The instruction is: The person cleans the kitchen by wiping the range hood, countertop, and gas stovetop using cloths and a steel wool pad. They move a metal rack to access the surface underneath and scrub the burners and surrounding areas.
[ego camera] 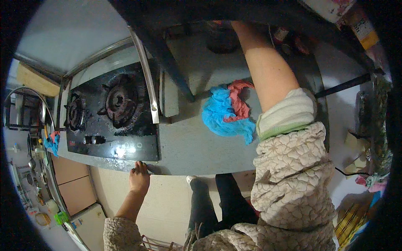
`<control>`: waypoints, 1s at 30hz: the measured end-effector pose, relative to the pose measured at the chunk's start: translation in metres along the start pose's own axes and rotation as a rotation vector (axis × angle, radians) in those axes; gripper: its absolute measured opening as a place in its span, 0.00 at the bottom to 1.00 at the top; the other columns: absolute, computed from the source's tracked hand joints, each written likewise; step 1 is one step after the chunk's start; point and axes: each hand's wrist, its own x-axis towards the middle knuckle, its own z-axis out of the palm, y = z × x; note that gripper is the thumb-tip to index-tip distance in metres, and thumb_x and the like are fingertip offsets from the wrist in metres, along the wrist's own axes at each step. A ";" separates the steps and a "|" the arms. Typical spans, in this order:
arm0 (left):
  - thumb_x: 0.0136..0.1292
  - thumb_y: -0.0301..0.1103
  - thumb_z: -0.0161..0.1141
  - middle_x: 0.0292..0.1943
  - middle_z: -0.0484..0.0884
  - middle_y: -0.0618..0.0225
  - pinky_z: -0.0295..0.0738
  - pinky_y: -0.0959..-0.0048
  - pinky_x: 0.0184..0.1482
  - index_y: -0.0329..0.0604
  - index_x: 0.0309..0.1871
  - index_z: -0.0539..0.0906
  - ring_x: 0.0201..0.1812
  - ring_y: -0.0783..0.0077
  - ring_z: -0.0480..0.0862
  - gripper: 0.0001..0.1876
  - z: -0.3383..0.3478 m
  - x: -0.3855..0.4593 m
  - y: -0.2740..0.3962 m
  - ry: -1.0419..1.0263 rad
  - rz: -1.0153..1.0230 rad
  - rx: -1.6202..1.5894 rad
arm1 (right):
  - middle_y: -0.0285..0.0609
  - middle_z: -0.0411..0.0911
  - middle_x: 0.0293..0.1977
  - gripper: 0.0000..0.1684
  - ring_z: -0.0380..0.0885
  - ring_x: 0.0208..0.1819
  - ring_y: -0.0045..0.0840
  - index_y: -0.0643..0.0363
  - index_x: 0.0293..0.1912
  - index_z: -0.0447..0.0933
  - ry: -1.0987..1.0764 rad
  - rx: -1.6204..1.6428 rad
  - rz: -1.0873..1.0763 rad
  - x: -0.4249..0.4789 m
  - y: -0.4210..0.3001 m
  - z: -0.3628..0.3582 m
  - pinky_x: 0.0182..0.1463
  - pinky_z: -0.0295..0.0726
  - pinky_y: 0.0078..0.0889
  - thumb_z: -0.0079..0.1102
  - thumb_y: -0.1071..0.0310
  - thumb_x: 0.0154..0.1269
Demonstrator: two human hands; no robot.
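Note:
My left hand [140,180] rests on the front edge of the grey countertop [182,153], just below a black glass gas hob [94,120]. Its fingers are bent over the edge and appear to hold nothing. My right forearm [270,72] reaches across the counter and under a dark shelf [201,11]. That shelf hides my right hand. A dark round vessel [222,44] shows dimly near where the forearm disappears. Beside the forearm, a crumpled blue cloth [220,109] lies together with a red cloth [240,100] on the counter.
A metal bar [146,75] slants over the hob's right side. Dark shelf legs [176,69] stand on the counter. Jars or bottles [281,36] sit in shadow at the back right. Utensils [31,163] and a pot lid [44,108] are at the far left.

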 end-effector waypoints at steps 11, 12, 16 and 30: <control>0.57 0.34 0.50 0.58 0.66 0.45 0.67 0.66 0.52 0.29 0.54 0.69 0.59 0.56 0.68 0.23 0.008 -0.005 -0.010 0.032 0.045 -0.009 | 0.41 0.74 0.49 0.26 0.69 0.54 0.39 0.56 0.52 0.72 0.013 -0.170 -0.061 -0.043 0.081 -0.068 0.59 0.64 0.37 0.59 0.55 0.56; 0.57 0.35 0.50 0.57 0.67 0.45 0.67 0.66 0.52 0.29 0.54 0.69 0.59 0.55 0.68 0.23 0.009 -0.002 -0.008 0.031 0.047 -0.021 | 0.41 0.74 0.49 0.26 0.69 0.54 0.37 0.57 0.52 0.72 -0.148 -0.195 -0.033 -0.047 0.087 -0.094 0.59 0.65 0.35 0.60 0.57 0.55; 0.56 0.37 0.53 0.57 0.67 0.47 0.68 0.67 0.51 0.30 0.53 0.69 0.59 0.57 0.68 0.24 0.010 0.000 -0.010 0.028 0.072 -0.004 | 0.42 0.74 0.47 0.27 0.71 0.50 0.29 0.63 0.53 0.70 -0.215 0.711 0.545 -0.050 0.096 -0.179 0.57 0.66 0.27 0.64 0.69 0.51; 0.54 0.42 0.59 0.58 0.67 0.49 0.67 0.64 0.52 0.34 0.55 0.69 0.59 0.57 0.68 0.28 0.026 0.002 -0.015 0.069 0.071 0.050 | 0.47 0.70 0.51 0.34 0.69 0.52 0.25 0.66 0.58 0.61 -0.043 0.278 0.821 -0.128 0.147 -0.425 0.55 0.67 0.25 0.63 0.68 0.54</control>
